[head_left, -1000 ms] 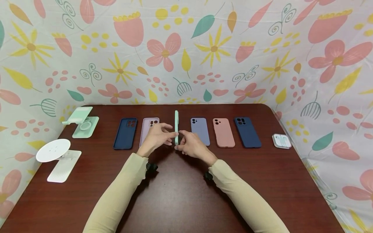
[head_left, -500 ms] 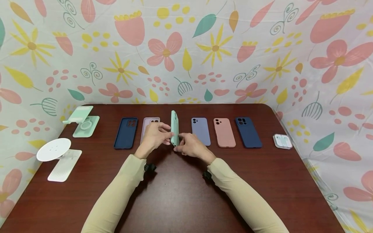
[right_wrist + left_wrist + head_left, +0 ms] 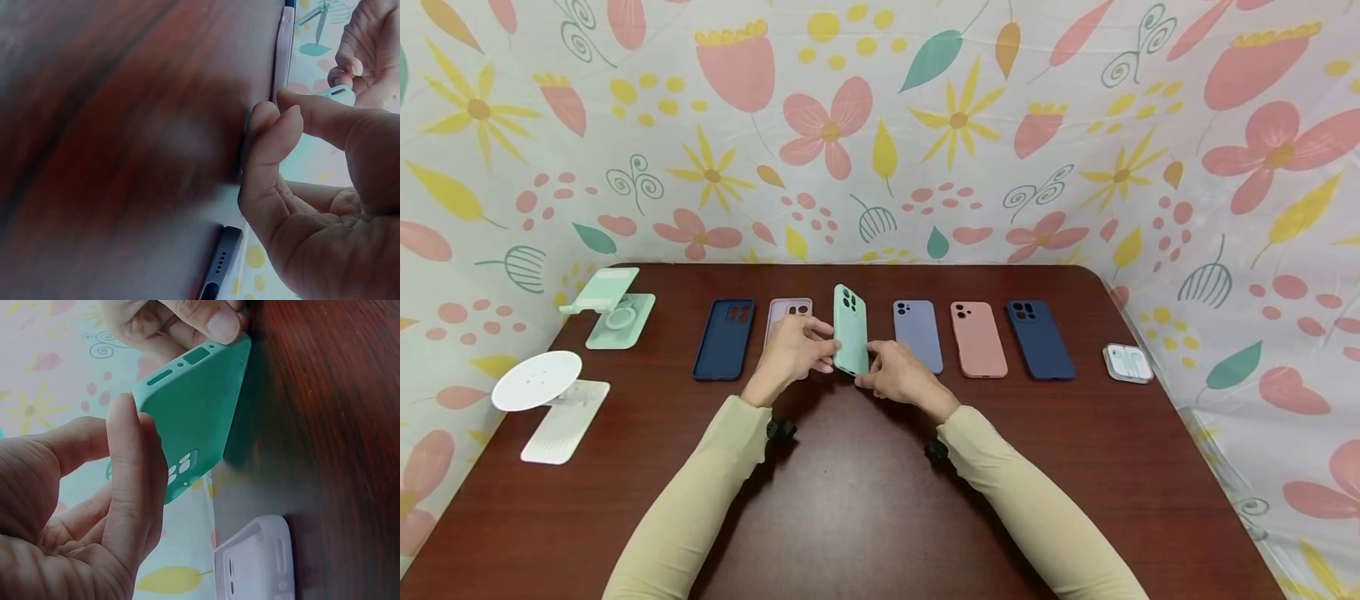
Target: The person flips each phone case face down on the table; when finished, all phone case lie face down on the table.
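Note:
A mint green phone case (image 3: pixel 850 329) stands tilted over the middle of the table, its back with camera cut-outs turned toward the head view. My left hand (image 3: pixel 793 348) pinches its left edge between thumb and fingers. At the lower right corner, my right hand (image 3: pixel 898 372) grips it by thumb and fingertips. The left wrist view shows the hollow inside of the case (image 3: pixel 200 400) and the port slots along its bottom rim. Behind the left hand lies a lavender phone case (image 3: pixel 253 559), partly covered in the head view.
A navy phone case (image 3: pixel 722 342) lies hollow side up at left. Rightward lie a blue-grey case (image 3: pixel 917 337), a pink case (image 3: pixel 979 342) and another navy case (image 3: pixel 1041 342). Boxed earphones (image 3: pixel 1126 364) sit far right. A mint stand (image 3: pixel 621 321) and a white stand (image 3: pixel 538 383) occupy the left.
The mint case has swung from edge-on to showing its back, its upper end shifting slightly left. Both hands keep hold of it and have barely moved.

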Demonstrator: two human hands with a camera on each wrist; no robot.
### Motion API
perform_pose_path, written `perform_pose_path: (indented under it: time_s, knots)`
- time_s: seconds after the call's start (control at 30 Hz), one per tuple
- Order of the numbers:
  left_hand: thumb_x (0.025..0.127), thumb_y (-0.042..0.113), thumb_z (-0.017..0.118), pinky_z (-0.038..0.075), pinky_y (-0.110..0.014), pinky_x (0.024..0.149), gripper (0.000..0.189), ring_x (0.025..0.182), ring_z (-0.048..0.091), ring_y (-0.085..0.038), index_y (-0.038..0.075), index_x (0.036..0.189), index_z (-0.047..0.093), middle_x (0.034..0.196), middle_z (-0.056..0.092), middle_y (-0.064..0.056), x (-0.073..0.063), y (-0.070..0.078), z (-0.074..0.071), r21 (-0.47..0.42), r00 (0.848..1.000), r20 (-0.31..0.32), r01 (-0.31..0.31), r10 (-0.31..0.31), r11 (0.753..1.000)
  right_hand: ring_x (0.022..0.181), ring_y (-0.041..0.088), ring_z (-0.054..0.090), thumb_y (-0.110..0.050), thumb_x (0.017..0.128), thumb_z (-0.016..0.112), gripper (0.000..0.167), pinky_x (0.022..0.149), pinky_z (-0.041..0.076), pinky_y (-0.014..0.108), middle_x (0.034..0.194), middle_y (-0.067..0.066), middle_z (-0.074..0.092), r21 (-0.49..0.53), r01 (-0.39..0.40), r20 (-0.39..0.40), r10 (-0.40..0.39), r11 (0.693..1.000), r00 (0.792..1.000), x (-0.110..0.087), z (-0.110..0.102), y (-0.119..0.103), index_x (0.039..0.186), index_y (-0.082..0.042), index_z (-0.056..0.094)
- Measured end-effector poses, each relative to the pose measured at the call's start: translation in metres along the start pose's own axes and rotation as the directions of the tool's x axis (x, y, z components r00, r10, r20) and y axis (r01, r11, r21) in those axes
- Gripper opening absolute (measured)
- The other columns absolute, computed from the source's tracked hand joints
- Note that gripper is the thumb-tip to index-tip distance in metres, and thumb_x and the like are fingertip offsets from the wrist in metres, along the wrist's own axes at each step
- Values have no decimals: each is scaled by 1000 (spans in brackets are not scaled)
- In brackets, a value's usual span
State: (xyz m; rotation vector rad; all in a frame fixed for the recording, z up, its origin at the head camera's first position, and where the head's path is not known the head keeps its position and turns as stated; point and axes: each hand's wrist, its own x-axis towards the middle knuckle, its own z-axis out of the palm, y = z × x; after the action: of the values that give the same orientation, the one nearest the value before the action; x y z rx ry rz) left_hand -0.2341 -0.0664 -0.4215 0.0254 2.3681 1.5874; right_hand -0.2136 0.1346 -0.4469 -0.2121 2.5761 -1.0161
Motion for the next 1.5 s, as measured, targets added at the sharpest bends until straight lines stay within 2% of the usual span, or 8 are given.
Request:
perform_pose_path:
  time_s: [0.33, 0.43, 0.57, 0.73, 0.93, 1.07, 1.33, 1.5]
  knots:
    - [99, 4, 77, 70, -40, 70, 30, 57, 74, -10, -6, 127, 74, 98, 80, -20, 4, -5, 1, 4, 1000, 23, 3, -3, 1000, 61, 13, 70, -16, 99, 82, 75, 59, 56, 24, 80, 6, 76, -40, 0, -26, -1, 999, 1000, -2, -1, 3, 162, 4, 46]
    - [100, 4, 76, 70, -39, 70, 30, 56, 74, -10, -7, 128, 73, 97, 81, -22, 4, -6, 2, 23, 999, 32, -6, 5, 1000, 61, 12, 69, -15, 99, 82, 68, 59, 54, 23, 79, 7, 75, -52, 12, -38, -14, 999, 999, -3, -1, 4, 157, 4, 52]
    - [102, 5, 74, 69, -35, 70, 30, 58, 74, -9, -7, 129, 72, 97, 81, -23, 6, -8, 5, 71, 999, 48, -5, 1, 997, 61, 12, 69, -14, 100, 81, 60, 58, 52, 22, 79, 7, 74, -66, 16, -51, -20, 998, 999, -3, -1, 6, 152, 3, 57]
    - [103, 4, 71, 68, -32, 69, 30, 59, 75, -9, -9, 130, 71, 105, 81, -25, 9, -11, 8, 135, 998, 56, -3, -4, 991, 63, 12, 70, -15, 101, 80, 63, 60, 52, 22, 80, 5, 75, -91, 5, -58, -10, 996, 998, -4, -2, 8, 155, 3, 54]
    - [101, 5, 73, 68, -31, 76, 31, 64, 80, -13, -9, 129, 73, 109, 82, -23, 10, -13, 11, 280, 998, 54, -51, 38, 959, 63, 13, 70, -15, 102, 79, 55, 62, 52, 23, 79, 5, 74, -114, 0, -59, -6, 993, 998, -5, -2, 6, 150, 2, 58]
    - [100, 6, 74, 69, -36, 85, 34, 69, 82, -17, -8, 131, 73, 112, 81, -22, 11, -12, 14, 344, 999, 48, -41, 26, 938, 62, 13, 70, -13, 102, 78, 49, 62, 53, 24, 77, 6, 73, -127, 16, -64, -24, 992, 998, -6, -2, 6, 145, 2, 61]
    - [102, 10, 76, 65, -45, 101, 37, 71, 82, -14, -4, 136, 71, 123, 79, -23, 12, -10, 18, 414, 998, 38, 26, -46, 910, 62, 13, 69, -11, 102, 77, 39, 63, 54, 24, 75, 6, 73, -136, 29, -66, -38, 990, 997, -8, -2, 3, 137, 1, 65]
    - [101, 9, 75, 66, -45, 100, 28, 69, 81, -14, -5, 125, 76, 120, 79, -25, 13, -12, 19, 428, 999, 38, 14, -34, 904, 62, 13, 69, -11, 102, 77, 33, 63, 53, 24, 73, 5, 72, -138, 39, -72, -50, 990, 996, -7, -1, 3, 132, 1, 67]
